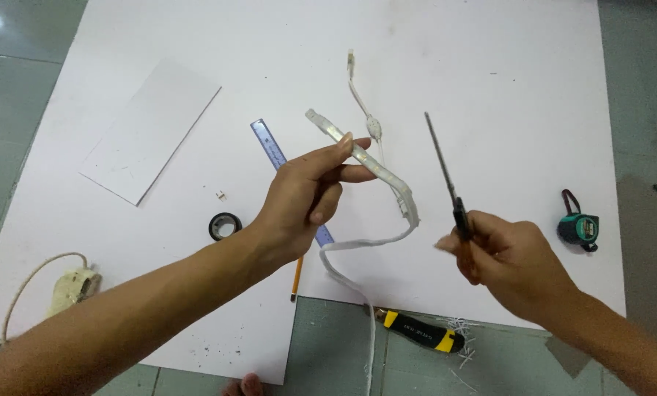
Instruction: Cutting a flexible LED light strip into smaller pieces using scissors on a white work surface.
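My left hand (304, 198) pinches a white flexible light strip (365, 163) between thumb and fingers, holding it above a white board (431, 66). The strip's free end points up-left; its other end loops down past the board's front edge. A thin white cable with a small plug (363, 103) joins the strip near my fingers. My right hand (508, 264) grips the dark handles of scissors (445, 172), whose closed blades point up and slightly left, a short way right of the strip.
On the board lie a smaller white panel (151, 128), a blue ruler (270, 144), a roll of black tape (225, 225), a pencil (297, 279) and a green tape measure (579, 227). A yellow-black utility knife (420, 334) lies on the floor. A cream socket with cord (72, 286) sits at left.
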